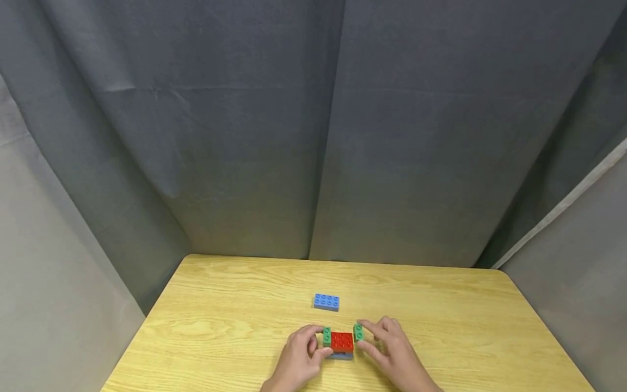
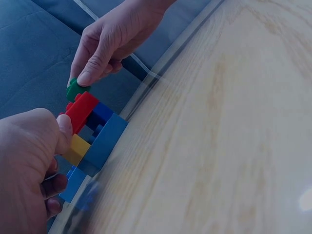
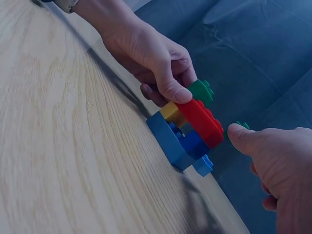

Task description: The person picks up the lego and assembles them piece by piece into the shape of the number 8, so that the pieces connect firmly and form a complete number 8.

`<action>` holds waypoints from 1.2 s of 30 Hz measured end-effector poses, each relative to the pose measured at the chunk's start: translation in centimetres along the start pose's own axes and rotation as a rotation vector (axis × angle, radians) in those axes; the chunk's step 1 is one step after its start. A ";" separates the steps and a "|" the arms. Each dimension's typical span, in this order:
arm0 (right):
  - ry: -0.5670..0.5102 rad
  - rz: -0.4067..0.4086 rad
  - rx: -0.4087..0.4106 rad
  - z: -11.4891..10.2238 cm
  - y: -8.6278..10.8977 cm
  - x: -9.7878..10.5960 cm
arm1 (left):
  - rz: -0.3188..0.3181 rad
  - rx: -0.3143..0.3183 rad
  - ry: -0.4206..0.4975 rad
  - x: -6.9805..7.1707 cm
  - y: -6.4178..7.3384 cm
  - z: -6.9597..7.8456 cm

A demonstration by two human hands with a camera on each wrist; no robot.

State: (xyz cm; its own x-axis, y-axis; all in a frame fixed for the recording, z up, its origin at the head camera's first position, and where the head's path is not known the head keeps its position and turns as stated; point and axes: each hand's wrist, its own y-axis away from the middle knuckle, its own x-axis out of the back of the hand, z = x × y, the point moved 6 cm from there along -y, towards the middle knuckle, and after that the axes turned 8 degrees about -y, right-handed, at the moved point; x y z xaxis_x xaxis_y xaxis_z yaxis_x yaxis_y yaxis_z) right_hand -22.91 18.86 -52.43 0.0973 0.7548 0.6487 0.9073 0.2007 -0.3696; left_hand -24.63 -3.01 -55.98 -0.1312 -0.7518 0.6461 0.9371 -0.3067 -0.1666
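Note:
A small stack of toy building bricks stands on the table. Its long blue bottom brick (image 3: 168, 139) carries a yellow brick (image 3: 173, 113) and a dark blue brick (image 3: 194, 145), with a gap between them. Across these two lies a red brick (image 1: 342, 341), and a green brick (image 1: 327, 336) sits on its left end. My left hand (image 1: 300, 354) grips the stack at that end, thumb against the red brick's near side. Between thumb and fingertip my right hand (image 1: 394, 354) pinches a second green brick (image 1: 358, 332), beside the red brick's right end.
Farther back on the wooden table (image 1: 235, 305) lies a loose blue brick (image 1: 326, 301), studs up. Grey curtains (image 1: 254, 136) hang behind the table's far edge and along both sides.

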 end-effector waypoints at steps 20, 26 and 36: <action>-0.009 0.019 0.096 -1.4 0.2 -1.1 | 0.027 -0.075 0.025 -0.2 0.0 0.1; -0.009 0.011 0.076 -1.4 0.4 -2.0 | 0.034 -0.070 0.025 -0.2 0.1 0.0; 0.001 -0.004 0.008 -0.8 0.5 -3.1 | 0.045 -0.069 0.013 -0.1 0.0 0.0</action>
State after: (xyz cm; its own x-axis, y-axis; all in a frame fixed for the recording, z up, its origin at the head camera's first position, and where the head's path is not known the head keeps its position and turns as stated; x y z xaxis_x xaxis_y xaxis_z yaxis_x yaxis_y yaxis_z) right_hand -22.47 16.14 -54.11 0.0941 0.7534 0.6508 0.9042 0.2088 -0.3725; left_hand -24.59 -2.98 -56.05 -0.0941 -0.7734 0.6269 0.9178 -0.3114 -0.2464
